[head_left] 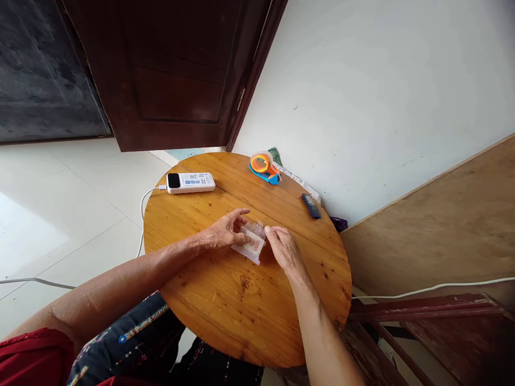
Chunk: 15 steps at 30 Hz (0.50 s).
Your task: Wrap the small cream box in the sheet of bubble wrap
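A small flat white packet (256, 244) with red-orange print lies over the middle of the round table. Clear, crinkled plastic wrap (251, 258), which looks like bubble wrap, sits under and around it. My left hand (228, 230) has its thumb on the packet's face, and its other fingers curl along the far-left side. At the packet's upper right corner, my right hand (282, 245) pinches the edge of the wrap between thumb and forefinger. The right hand's remaining fingers are folded in and partly hidden.
On the wooden table (241, 321) a white device (195, 182) with a cable stands at the back left. An orange and blue tape dispenser (265, 167) is at the back, and a dark blurred object (311, 206) lies at the right edge. A white wall (362, 107) rises behind.
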Each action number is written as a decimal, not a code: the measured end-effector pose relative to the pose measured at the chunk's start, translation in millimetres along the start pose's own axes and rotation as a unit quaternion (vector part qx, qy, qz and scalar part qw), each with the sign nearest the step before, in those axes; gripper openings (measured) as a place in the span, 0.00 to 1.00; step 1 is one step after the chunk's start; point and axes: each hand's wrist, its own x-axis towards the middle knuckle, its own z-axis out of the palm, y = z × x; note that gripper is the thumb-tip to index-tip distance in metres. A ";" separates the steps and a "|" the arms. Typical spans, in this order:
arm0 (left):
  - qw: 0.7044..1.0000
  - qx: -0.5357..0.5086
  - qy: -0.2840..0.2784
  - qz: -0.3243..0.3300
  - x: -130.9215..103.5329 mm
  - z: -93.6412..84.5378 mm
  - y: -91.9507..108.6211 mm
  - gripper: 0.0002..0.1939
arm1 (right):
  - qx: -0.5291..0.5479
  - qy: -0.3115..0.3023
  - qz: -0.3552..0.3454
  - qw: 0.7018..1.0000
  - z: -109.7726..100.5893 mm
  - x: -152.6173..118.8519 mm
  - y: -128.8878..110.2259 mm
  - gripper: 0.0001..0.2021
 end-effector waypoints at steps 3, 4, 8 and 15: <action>1.000 0.009 -0.009 0.006 -0.8 1.6 0.5 0.47 | 0.084 -0.016 0.031 0.996 5.1 10.1 -6.7 0.23; 1.000 0.009 -0.010 0.007 -1.0 2.4 0.3 0.47 | 0.124 -0.012 0.047 0.991 7.8 11.1 -9.5 0.21; 1.000 -0.016 -0.021 0.010 -1.6 4.9 -1.2 0.46 | 0.285 -0.004 0.099 0.953 17.1 5.7 -20.4 0.15; 0.999 -0.024 -0.046 -0.013 -1.8 3.7 -2.3 0.44 | 0.326 -0.005 0.029 0.945 10.6 -8.6 -29.5 0.08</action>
